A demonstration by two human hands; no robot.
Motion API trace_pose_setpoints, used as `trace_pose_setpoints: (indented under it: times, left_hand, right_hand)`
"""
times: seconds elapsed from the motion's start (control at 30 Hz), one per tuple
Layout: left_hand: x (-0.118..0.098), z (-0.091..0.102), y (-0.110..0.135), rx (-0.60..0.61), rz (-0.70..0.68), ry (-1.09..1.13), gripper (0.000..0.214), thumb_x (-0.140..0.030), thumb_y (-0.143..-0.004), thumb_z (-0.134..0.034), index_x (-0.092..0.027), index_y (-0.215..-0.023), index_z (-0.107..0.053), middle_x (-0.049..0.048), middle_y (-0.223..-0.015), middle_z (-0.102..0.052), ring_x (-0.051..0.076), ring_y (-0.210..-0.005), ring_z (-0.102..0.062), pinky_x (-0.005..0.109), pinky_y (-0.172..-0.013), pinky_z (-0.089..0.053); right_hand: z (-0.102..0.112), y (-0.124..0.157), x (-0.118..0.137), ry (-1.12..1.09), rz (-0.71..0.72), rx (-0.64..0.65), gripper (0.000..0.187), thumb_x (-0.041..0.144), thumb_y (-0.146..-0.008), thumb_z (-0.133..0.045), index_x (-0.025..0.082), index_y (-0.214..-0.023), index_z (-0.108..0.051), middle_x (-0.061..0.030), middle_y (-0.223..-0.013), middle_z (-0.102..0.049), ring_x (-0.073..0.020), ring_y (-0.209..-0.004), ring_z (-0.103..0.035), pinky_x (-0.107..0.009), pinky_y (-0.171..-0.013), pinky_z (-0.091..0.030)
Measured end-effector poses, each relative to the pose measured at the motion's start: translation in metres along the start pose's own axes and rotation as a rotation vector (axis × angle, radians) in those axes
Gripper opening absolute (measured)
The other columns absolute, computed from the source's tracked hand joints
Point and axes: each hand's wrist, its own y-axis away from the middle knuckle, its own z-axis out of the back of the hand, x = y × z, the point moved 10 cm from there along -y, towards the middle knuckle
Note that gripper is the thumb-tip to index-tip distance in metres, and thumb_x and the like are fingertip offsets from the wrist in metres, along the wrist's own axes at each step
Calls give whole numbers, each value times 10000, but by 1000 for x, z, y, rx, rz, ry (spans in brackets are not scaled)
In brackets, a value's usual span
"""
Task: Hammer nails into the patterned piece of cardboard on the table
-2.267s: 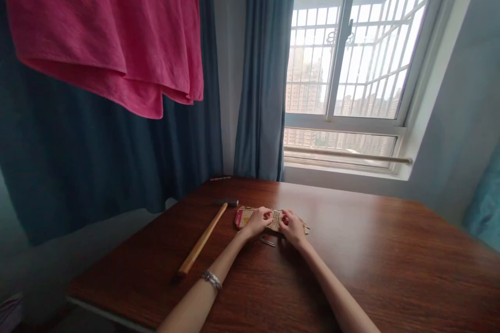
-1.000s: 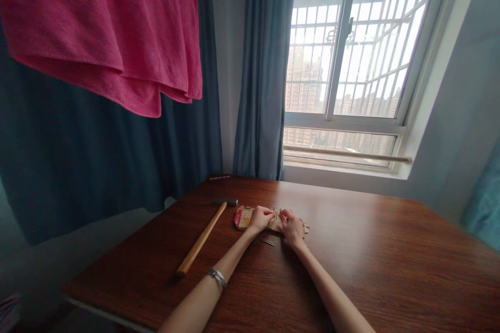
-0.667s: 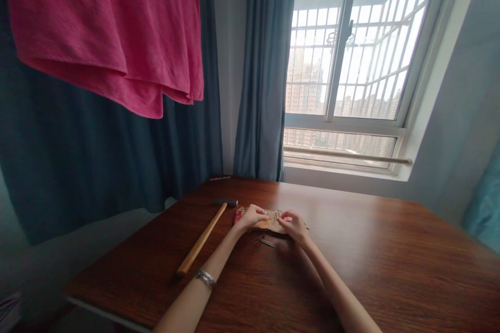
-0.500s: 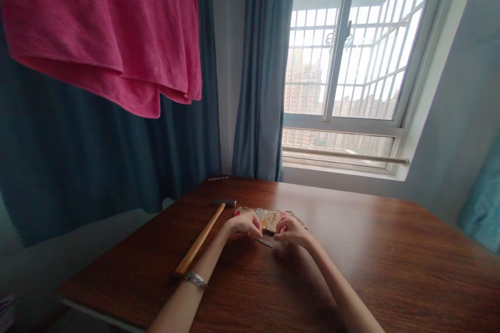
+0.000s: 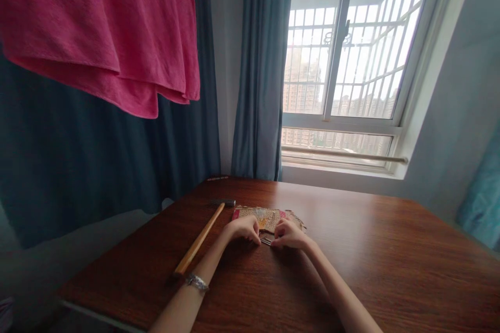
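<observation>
Some thin, shiny metal nails [image 5: 266,241] lie on the table between my two hands. My left hand [image 5: 245,228] is closed, its fingertips at the left ends of the nails. At their right ends, my right hand [image 5: 288,233] pinches with bent fingers. Just behind both hands lies a flat piece of patterned cardboard [image 5: 269,221], tan with pink parts and a torn front edge; the hands cover some of it. Left of my left forearm rests a hammer [image 5: 203,237] with a wooden handle and a dark metal head.
The brown wooden table [image 5: 375,260] reaches back to the wall under a barred window [image 5: 326,122]. Blue curtains [image 5: 261,73] hang behind it, and a pink towel [image 5: 101,36] hangs at upper left. A bracelet [image 5: 197,282] circles my left wrist.
My right hand has come slightly down and left onto the ends of the nails. My left hand has shifted a little lower, and the nails now sit lined up between the fingertips.
</observation>
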Motion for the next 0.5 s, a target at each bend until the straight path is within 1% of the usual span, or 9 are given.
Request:
trace_pose_setpoints:
  times: [0.1, 0.17, 0.23, 0.3, 0.37, 0.4, 0.43, 0.5]
  left_hand:
    - [0, -1, -1, -8, -4, 22, 306, -416, -479, -725, -128, -555, -655, -6, -446, -533, 92, -422, -452, 195, -418, -291]
    - [-3, 4, -4, -59, -27, 31, 319, -437, -539, -685, -120, -569, -655, 2, -464, -548, 104, -444, -475, 197, -432, -305]
    - [-10, 15, -8, -187, -68, 18, 326, -434, -626, -614, -113, -589, -654, 12, -503, -573, 118, -490, -507, 200, -464, -332]
    - [-19, 32, -11, -384, -120, 3, 299, -391, -689, -554, -113, -661, -661, 24, -595, -616, 133, -573, -546, 204, -524, -370]
    - [-27, 44, -11, -589, -167, 16, 265, -326, -726, -515, -120, -809, -659, 38, -734, -650, 143, -671, -573, 210, -603, -402]
    - [-30, 46, -12, -659, -179, 25, 269, -293, -736, -500, -122, -884, -646, 46, -789, -653, 144, -704, -578, 215, -637, -411]
    - [-31, 45, -14, -699, -178, 31, 284, -262, -741, -490, -119, -945, -627, 55, -820, -652, 145, -721, -580, 220, -662, -416]
    - [-31, 36, -22, -717, -148, 20, 320, -216, -734, -494, -104, -1016, -593, 67, -830, -646, 150, -725, -578, 232, -684, -420]
  right_hand:
    - [-1, 1, -11, -27, -61, -24, 226, 336, -829, -519, 144, -927, -589, -26, -917, -617, -149, -792, -589, -349, -717, -490]
    - [0, 0, -22, -43, -129, -77, 236, 333, -833, -515, 139, -950, -581, -25, -916, -614, -143, -764, -592, -327, -674, -502]
    - [6, -1, -33, -50, -208, -176, 246, 326, -842, -503, 143, -994, -565, -34, -947, -606, -144, -773, -592, -325, -669, -506]
    - [13, -2, -43, -47, -280, -292, 258, 316, -849, -493, 153, -1042, -544, -48, -994, -594, -149, -806, -589, -341, -692, -506]
    - [19, -3, -50, -36, -334, -385, 278, 312, -851, -490, 160, -1080, -525, -55, -1027, -584, -155, -827, -586, -352, -706, -505]
    - [21, -4, -51, -26, -354, -416, 288, 312, -849, -493, 160, -1092, -519, -56, -1034, -581, -158, -832, -586, -355, -708, -505]
    - [22, -4, -52, -12, -371, -438, 296, 312, -847, -496, 161, -1100, -515, -58, -1041, -579, -161, -837, -586, -357, -710, -505]
    - [24, -4, -52, 23, -398, -469, 296, 312, -847, -496, 166, -1104, -515, -61, -1058, -574, -164, -851, -583, -362, -720, -503]
